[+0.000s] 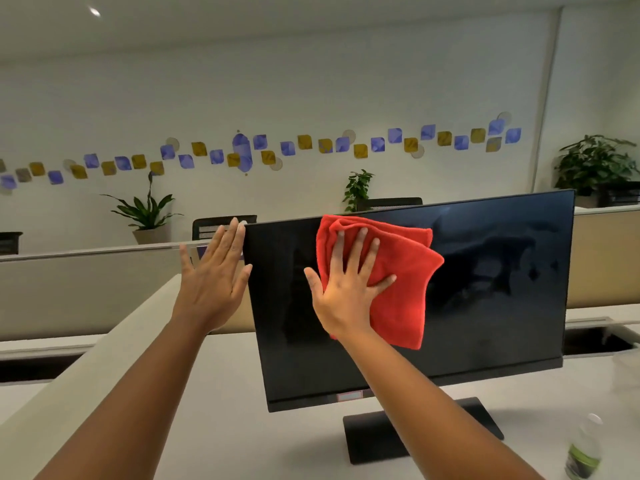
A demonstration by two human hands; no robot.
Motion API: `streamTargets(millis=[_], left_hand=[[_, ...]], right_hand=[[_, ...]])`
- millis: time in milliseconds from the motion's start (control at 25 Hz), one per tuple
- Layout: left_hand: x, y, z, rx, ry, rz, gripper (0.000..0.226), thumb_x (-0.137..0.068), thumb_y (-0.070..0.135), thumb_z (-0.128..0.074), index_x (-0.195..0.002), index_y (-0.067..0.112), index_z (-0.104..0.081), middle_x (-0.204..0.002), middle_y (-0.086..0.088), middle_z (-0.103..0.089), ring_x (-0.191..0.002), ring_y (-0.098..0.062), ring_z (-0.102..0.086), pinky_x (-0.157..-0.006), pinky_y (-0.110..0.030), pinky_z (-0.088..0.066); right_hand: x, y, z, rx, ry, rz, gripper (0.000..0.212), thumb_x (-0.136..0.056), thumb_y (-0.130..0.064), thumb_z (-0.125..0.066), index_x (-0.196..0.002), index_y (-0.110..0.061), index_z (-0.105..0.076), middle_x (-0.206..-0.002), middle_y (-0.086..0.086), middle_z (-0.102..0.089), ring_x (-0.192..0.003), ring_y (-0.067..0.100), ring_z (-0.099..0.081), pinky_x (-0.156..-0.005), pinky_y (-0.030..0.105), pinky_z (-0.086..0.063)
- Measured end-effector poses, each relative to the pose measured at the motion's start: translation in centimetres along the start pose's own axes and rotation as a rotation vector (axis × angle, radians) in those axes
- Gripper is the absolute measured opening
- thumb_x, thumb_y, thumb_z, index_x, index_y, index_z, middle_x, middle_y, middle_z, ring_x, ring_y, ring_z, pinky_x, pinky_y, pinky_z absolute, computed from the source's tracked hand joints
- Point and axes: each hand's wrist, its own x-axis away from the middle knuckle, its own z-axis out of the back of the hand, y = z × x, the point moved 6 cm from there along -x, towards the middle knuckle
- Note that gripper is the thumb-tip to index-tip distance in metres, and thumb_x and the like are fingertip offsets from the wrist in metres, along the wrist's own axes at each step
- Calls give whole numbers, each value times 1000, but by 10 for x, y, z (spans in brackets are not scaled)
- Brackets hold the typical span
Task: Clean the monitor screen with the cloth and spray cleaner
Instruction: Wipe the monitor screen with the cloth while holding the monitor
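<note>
My right hand (346, 282) presses the red cloth (398, 282) flat, fingers spread, on the monitor screen's (485, 289) upper left; my open left hand (214, 271) braces its left edge, so uneven pressure risks tipping it.

My right hand (349, 282) presses the red cloth (398, 275) flat on the monitor screen (485, 271); my left hand (214, 278) touches its left edge with straight fingers.
</note>
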Motion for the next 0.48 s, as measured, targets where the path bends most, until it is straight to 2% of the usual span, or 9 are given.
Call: streamTargets(millis=[40,80,160,320,480], left_hand=[[0,-1,-2,6,2,1,60,-87,46,-11,-140,26,10,-149,10,13,-138,-8,12,-110,-50,10],[-1,-2,-3,17,7,3,60,-87,45,-12,-139,26,11,-148,11,14,-138,-8,12,-110,-50,10],[-3,-3,-4,51,16,-4,60,-87,44,-14,-139,26,10,-148,11,12,-138,-8,11,-111,-49,9],[-5,0,-6,142,38,-17,59,-87,42,-18,-138,25,6,-148,10,5,-138,-8,7,-111,-45,10],[-5,-1,-7,129,86,-20,61,-88,41,-23,-141,24,3,-150,9,5,-141,-12,8,-110,-47,12]], right_hand=[[1,5,-10,5,-27,38,70,-85,-66,-9,-134,-35,29,-146,-2,35,-134,24,35,-96,68,21],[1,10,-14,15,-11,69,67,-82,-69,-2,-134,-39,28,-146,-5,34,-133,21,38,-93,67,27],[-1,24,-12,72,82,97,58,-86,-62,-5,-136,-45,17,-150,-8,21,-134,19,35,-91,66,30],[-18,32,-6,188,180,105,71,-81,-70,-15,-140,-45,15,-151,-3,18,-136,25,32,-91,71,25],[-33,1,-2,156,292,135,74,-81,-68,-26,-143,-38,2,-153,3,5,-140,33,11,-94,75,11]])
